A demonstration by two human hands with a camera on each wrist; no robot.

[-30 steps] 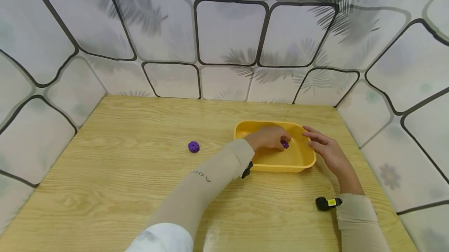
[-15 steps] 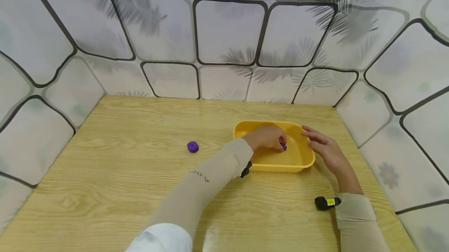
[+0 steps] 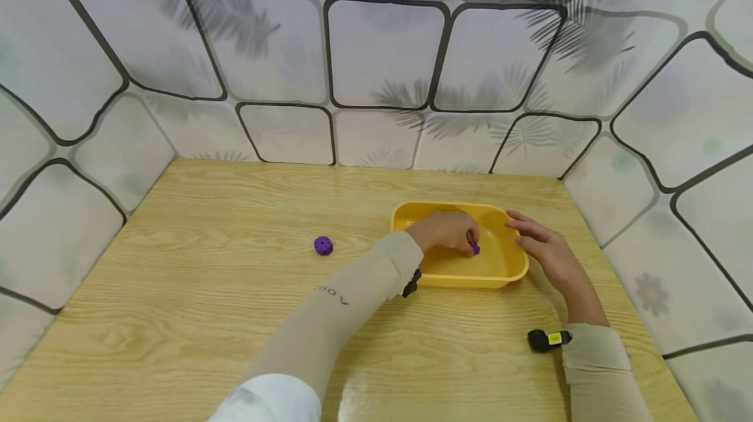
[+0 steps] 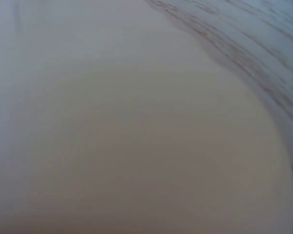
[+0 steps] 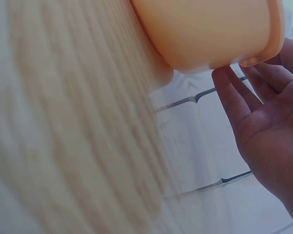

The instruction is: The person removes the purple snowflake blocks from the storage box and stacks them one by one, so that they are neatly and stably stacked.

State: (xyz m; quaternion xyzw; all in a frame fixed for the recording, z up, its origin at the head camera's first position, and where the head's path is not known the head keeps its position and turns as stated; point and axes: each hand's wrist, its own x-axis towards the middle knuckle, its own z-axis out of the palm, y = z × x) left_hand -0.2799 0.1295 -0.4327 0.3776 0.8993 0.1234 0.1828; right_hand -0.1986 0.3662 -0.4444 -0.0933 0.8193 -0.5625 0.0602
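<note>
In the head view my left hand (image 3: 450, 229) reaches down inside a yellow plastic basin (image 3: 512, 272). Its thumb and fingers pinch a small purple piece (image 3: 475, 248), mostly covered by the fingertips. Out on the table to the left lies a round purple piece (image 3: 323, 245) with small holes in it. My right hand (image 3: 553, 259) is at the basin's right end, its fairly straight fingers touching the rim. The right wrist view has the same hand (image 5: 273, 117) with fingertips against the outer wall and rim of the basin (image 5: 210, 34). The left wrist view is filled by a blurred pale surface.
A wood-grain table (image 3: 206, 291) lies under everything. Patterned panels (image 3: 382, 56) stand along its back and both sides. A small black device (image 3: 547, 340) is strapped at the right wrist, and another (image 3: 412, 285) at the left.
My left hand has shifted slightly left and down inside the basin with the purple piece in its fingers. The right hand stays at the rim.
</note>
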